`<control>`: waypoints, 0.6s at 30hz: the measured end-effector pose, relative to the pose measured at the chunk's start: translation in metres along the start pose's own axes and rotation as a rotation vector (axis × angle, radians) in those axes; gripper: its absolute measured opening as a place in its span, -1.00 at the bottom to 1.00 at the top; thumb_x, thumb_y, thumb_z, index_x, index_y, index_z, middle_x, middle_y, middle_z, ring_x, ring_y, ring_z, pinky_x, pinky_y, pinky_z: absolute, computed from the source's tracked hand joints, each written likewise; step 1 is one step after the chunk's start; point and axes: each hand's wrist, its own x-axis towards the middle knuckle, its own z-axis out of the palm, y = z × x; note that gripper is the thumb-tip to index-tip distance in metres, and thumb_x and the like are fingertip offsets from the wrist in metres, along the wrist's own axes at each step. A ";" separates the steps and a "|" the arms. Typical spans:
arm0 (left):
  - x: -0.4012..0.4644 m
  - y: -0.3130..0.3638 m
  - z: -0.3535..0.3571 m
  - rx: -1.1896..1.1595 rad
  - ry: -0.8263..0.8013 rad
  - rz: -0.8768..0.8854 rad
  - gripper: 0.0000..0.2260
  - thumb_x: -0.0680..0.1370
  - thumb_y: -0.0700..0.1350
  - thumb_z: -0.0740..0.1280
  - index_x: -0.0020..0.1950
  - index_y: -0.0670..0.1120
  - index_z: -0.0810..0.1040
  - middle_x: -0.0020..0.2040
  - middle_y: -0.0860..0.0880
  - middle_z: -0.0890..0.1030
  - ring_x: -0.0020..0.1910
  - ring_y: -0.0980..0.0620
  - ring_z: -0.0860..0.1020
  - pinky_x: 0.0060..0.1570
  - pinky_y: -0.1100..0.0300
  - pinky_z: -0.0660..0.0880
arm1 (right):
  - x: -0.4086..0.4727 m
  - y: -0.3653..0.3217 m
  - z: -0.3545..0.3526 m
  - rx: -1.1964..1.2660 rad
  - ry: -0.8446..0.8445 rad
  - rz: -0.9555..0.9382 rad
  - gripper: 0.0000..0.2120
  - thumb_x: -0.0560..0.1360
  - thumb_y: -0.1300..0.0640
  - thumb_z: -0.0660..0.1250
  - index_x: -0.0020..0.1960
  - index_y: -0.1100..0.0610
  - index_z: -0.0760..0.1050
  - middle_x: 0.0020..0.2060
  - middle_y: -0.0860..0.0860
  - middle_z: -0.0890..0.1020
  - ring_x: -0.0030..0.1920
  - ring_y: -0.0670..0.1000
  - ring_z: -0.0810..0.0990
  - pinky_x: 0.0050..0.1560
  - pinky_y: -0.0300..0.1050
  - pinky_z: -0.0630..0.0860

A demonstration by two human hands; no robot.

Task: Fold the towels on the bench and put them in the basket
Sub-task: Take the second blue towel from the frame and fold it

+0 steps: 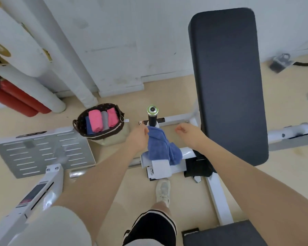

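Left hand (pixel 138 137) pinching the top edge of a blue towel (pixel 163 148), which hangs bunched below it, in front of the white frame (pixel 187 152) just left of the black bench pad (pixel 228 86). Right hand (pixel 185 130) close by on the right, fingers loosely curled, apparently holding nothing, though hard to tell for sure; a small gap between it and the cloth.

Probably the start of folding this towel. To do it well: take the free top corner with the right, pull both corners apart until the edge is taut, shake out the crumple at the bottom right, then lay flat on the pad and fold. Worth keeping the cloth clear of the black post (pixel 152 118) just beyond it, where it could snag.

Towel's long axis running roughly from far-left to near-right in the view, upper end at the left fingers, lower end drooping in a lump toward the near right. Not spread, so true edges hard to read.

Basket (pixel 82 128) on the floor to the left, near the left hand, already holding rolled towels side by side: blue, pink, grey, pink. Easy reach once folded.
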 end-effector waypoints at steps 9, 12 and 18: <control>0.093 -0.027 0.033 0.004 -0.153 -0.047 -0.85 0.54 -0.38 0.15 -0.04 -0.21 0.47 -0.33 -0.01 0.35 -0.34 -0.01 0.33 -0.30 0.37 0.21 | 0.129 0.026 0.064 -0.077 -0.171 -0.011 -0.85 0.57 0.18 0.11 0.03 0.20 0.42 -0.24 0.02 0.48 -0.13 0.09 0.43 -0.12 -0.16 0.33; 0.098 -0.037 0.038 0.160 -0.060 -0.021 -0.88 0.49 -0.27 0.24 0.01 -0.17 0.41 -0.16 -0.04 0.39 -0.17 -0.02 0.40 -0.28 0.37 0.17 | 0.141 0.035 0.084 -0.100 -0.257 -0.027 -0.93 0.51 0.14 0.21 -0.04 0.13 0.38 -0.31 -0.05 0.43 -0.19 0.03 0.41 -0.16 -0.17 0.35; 0.097 -0.042 0.047 0.248 -0.236 -0.042 -0.70 0.43 0.00 0.18 0.02 -0.14 0.54 0.19 -0.10 0.43 0.29 -0.14 0.31 0.22 0.11 0.24 | 0.140 0.047 0.071 -0.160 -0.266 -0.019 -0.87 0.49 0.14 0.25 -0.17 0.12 0.31 -0.25 0.06 0.45 -0.21 0.09 0.41 -0.22 -0.12 0.33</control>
